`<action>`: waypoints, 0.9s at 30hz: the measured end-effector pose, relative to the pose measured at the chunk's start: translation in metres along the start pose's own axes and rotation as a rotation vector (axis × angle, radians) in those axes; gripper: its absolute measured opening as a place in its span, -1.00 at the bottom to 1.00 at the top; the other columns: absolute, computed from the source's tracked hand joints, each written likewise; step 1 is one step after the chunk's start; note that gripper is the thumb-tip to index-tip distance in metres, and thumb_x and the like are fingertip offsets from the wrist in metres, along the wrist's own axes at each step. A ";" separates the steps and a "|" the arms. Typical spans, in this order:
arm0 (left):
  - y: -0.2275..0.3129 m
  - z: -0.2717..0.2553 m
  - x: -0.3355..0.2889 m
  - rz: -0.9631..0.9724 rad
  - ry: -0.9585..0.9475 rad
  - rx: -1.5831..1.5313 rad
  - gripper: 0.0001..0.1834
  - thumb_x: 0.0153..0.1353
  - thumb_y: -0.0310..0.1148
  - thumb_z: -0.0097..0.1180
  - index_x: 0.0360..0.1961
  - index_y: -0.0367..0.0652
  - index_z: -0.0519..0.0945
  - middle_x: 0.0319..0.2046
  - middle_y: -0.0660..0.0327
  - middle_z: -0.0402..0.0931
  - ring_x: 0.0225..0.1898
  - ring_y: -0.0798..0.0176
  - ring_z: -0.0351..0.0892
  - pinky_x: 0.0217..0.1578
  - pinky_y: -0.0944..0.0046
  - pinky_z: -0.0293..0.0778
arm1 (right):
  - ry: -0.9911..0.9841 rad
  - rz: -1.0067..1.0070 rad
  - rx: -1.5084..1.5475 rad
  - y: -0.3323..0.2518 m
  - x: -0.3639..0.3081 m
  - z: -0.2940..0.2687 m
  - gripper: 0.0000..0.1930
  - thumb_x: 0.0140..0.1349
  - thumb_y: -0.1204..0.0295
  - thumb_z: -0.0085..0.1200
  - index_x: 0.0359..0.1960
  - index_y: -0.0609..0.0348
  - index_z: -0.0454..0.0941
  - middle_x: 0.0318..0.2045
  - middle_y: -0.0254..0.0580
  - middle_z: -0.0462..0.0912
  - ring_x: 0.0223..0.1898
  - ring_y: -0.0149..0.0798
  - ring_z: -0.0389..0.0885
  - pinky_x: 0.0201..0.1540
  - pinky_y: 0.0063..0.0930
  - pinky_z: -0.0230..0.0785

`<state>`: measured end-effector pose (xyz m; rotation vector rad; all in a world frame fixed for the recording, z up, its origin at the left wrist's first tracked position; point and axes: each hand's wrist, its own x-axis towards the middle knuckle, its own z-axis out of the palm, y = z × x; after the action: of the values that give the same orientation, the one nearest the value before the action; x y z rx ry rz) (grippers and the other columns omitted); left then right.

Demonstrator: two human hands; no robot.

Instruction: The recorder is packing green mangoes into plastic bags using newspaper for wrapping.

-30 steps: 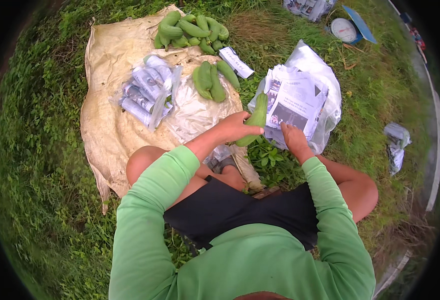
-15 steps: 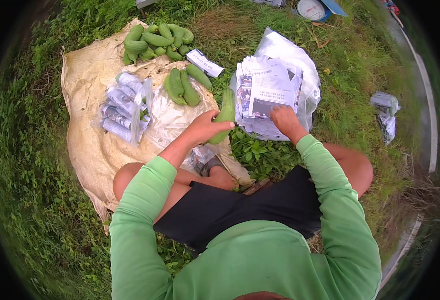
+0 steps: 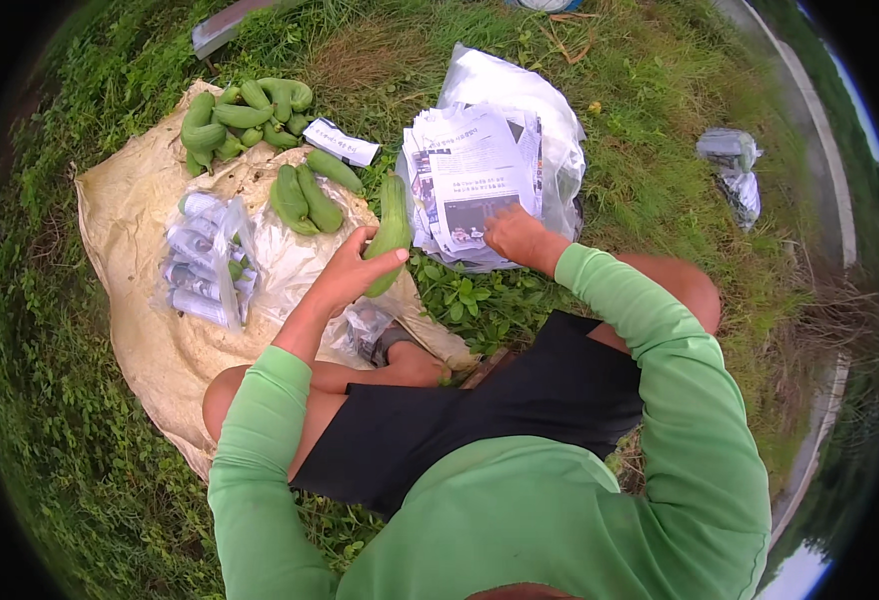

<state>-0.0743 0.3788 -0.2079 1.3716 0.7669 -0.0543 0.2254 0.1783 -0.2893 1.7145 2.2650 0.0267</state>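
A long green luffa gourd (image 3: 391, 232) stands nearly upright in my left hand (image 3: 346, 274), which grips its lower half from the left side with the thumb across the front. My right hand (image 3: 522, 238) is over the lower right part of a stack of newspaper sheets (image 3: 475, 160). Its fingers point down at the top sheet and are smeared by motion, so whether they pinch the paper is unclear. The stack rests on a white plastic bag (image 3: 515, 80). Left of the held gourd, several loose luffas (image 3: 305, 200) lie on a beige sack cloth (image 3: 150, 330).
A clear bag of newspaper-wrapped rolls (image 3: 205, 260) sits on the cloth. Behind it is a pile of luffas (image 3: 245, 118) beside a paper-wrapped roll (image 3: 342, 142). Another wrapped bundle (image 3: 733, 172) lies on the grass at right, near a pale curb (image 3: 828, 150).
The whole scene has shifted left in the picture as the view turned. My left hand still grips the luffa gourd, and my right hand remains at the newspaper stack, its fingers now more blurred.
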 end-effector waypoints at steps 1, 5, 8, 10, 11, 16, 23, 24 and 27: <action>0.001 0.002 0.002 -0.032 0.002 -0.084 -0.04 0.25 0.01 0.47 0.46 -0.36 0.31 0.19 -0.05 0.57 0.12 0.15 0.64 0.10 0.19 0.56 | -0.034 0.017 0.010 0.000 -0.002 -0.001 -0.84 0.27 0.32 0.13 -0.39 -0.09 0.76 -0.28 -0.28 0.71 -0.11 -0.12 0.70 -0.10 -0.11 0.47; 0.005 0.017 0.030 -0.023 -0.067 -0.088 -0.12 0.29 -0.13 0.42 0.50 -0.31 0.29 0.31 -0.02 0.45 0.24 0.14 0.55 0.20 0.15 0.50 | -0.046 -0.054 -0.005 -0.001 -0.005 -0.008 -0.84 0.25 0.32 0.13 -0.42 -0.09 0.76 -0.29 -0.31 0.69 -0.11 -0.14 0.67 -0.12 -0.13 0.44; 0.001 0.037 0.078 0.041 -0.110 0.026 -0.11 0.24 -0.24 0.42 0.51 -0.32 0.28 0.33 -0.03 0.45 0.27 0.12 0.51 0.25 0.15 0.47 | -0.047 -0.077 -0.011 -0.008 -0.006 -0.012 -0.85 0.24 0.32 0.14 -0.42 -0.09 0.75 -0.29 -0.34 0.68 -0.12 -0.16 0.66 -0.14 -0.16 0.42; -0.007 0.058 0.114 0.100 -0.185 0.033 -0.08 0.16 -0.34 0.44 0.51 -0.32 0.29 0.33 -0.03 0.45 0.27 0.09 0.51 0.28 0.15 0.44 | -0.064 -0.075 -0.007 -0.011 -0.008 -0.014 -0.86 0.24 0.32 0.14 -0.41 -0.09 0.75 -0.29 -0.35 0.68 -0.12 -0.17 0.66 -0.15 -0.17 0.42; -0.013 0.067 0.130 0.108 -0.211 0.025 -0.08 0.16 -0.34 0.44 0.51 -0.32 0.29 0.33 -0.03 0.45 0.27 0.09 0.51 0.28 0.15 0.44 | -0.037 -0.076 0.002 -0.012 -0.009 -0.014 -0.87 0.24 0.31 0.15 -0.40 -0.09 0.75 -0.28 -0.36 0.68 -0.12 -0.18 0.66 -0.15 -0.18 0.42; -0.050 0.113 0.178 0.318 -0.101 0.370 -0.12 0.10 -0.30 0.51 0.42 -0.36 0.41 0.29 -0.15 0.50 0.32 -0.06 0.51 0.32 0.08 0.42 | -0.029 -0.034 -0.006 -0.011 -0.008 -0.010 -0.87 0.31 0.30 0.15 -0.31 -0.09 0.75 -0.25 -0.39 0.69 -0.10 -0.21 0.66 -0.13 -0.21 0.42; -0.093 0.124 0.204 0.341 -0.029 0.587 -0.35 0.22 -0.32 0.43 0.31 -0.28 0.51 0.21 -0.10 0.58 0.28 -0.12 0.56 0.30 0.04 0.46 | -0.053 0.156 0.085 0.004 0.013 0.006 -0.85 0.33 0.33 0.10 -0.19 -0.08 0.73 -0.21 -0.35 0.66 -0.06 -0.18 0.63 -0.04 -0.15 0.43; -0.095 0.123 0.207 0.342 -0.055 0.567 -0.35 0.22 -0.32 0.43 0.31 -0.28 0.51 0.21 -0.10 0.58 0.28 -0.12 0.56 0.30 0.04 0.46 | -0.059 0.150 0.097 0.008 0.016 0.010 -0.85 0.33 0.33 0.10 -0.19 -0.08 0.73 -0.21 -0.35 0.66 -0.06 -0.18 0.63 -0.04 -0.15 0.43; -0.094 0.116 0.217 0.313 -0.077 0.469 -0.45 0.30 -0.24 0.38 0.25 -0.27 0.58 0.15 -0.07 0.64 0.24 -0.11 0.59 0.26 0.05 0.47 | -0.073 0.240 0.157 0.020 0.023 0.027 -0.84 0.35 0.34 0.09 -0.17 -0.07 0.73 -0.20 -0.33 0.67 -0.03 -0.15 0.64 -0.02 -0.12 0.43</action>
<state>0.1009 0.3384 -0.4004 1.9114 0.4814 -0.0417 0.2457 0.2013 -0.3160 2.0249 2.0458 -0.1633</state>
